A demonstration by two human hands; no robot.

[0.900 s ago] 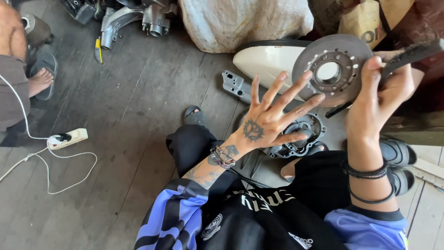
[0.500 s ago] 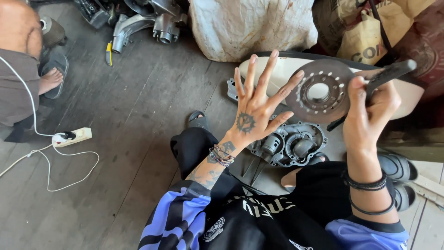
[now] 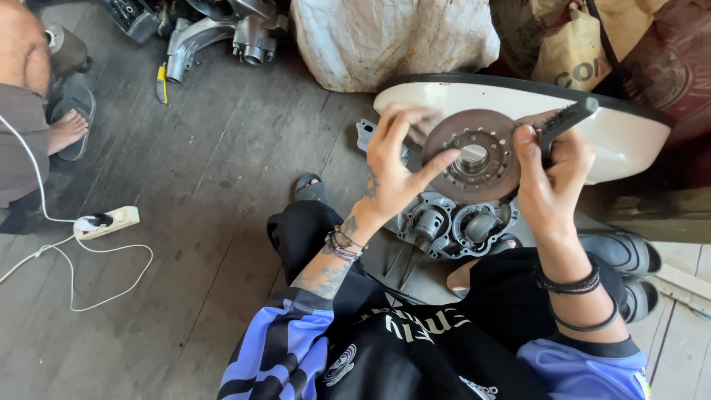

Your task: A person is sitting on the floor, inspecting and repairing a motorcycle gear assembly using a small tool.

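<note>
Left hand (image 3: 396,167) spread loose, fingertips resting on perforated metal disc (image 3: 472,157); right hand (image 3: 552,181) clenched around dark tool handle (image 3: 566,118) at disc's edge.

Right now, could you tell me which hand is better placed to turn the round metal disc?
Probably the left hand: its fingers already rest on the face of the disc, free of any tool. The right hand is closed around a dark brush at the disc's edge.

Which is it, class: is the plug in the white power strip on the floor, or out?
In. A dark plug sits in the white power strip, white cable trailing across the floor.
</note>
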